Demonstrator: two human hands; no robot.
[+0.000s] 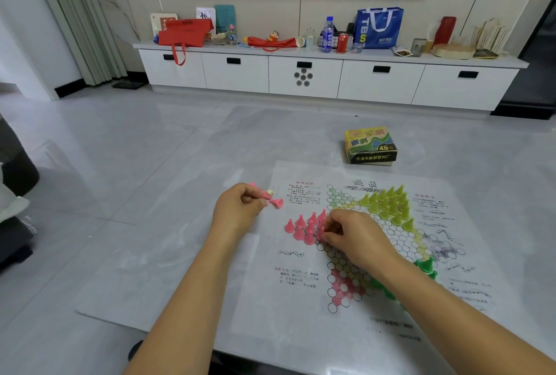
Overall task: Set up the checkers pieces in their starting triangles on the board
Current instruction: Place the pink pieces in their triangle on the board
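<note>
Both hands are over the pale worktop [126, 254], each closed on pink pieces; the left hand [239, 209] sits just off the left edge of the paper board [301, 299], its fingers curled around a small bunch of spare pink pieces [272, 198] that stick out toward the board; the right hand [350, 234] rests on the board near its middle left, thumb and fingers pinched on one pink piece [321, 231] standing at the inner end of the pink group; the pink cones [302, 228] stand upright in a cluster at the board's left point, touching or nearly touching one another; the yellow-green cones [388, 204] fill the board's far point in a packed triangle; the dark green cones [425, 266] stand at the board's right side, partly hidden behind the right forearm, so their count cannot be told; the board's near-left point is printed pink and carries no standing pieces; printed text surrounds the star on the sheet; the game box [370, 145], yellow and green, lies on the worktop just beyond the board's far edge; well beyond the board a white cabinet [301, 76] runs along the wall.
</note>
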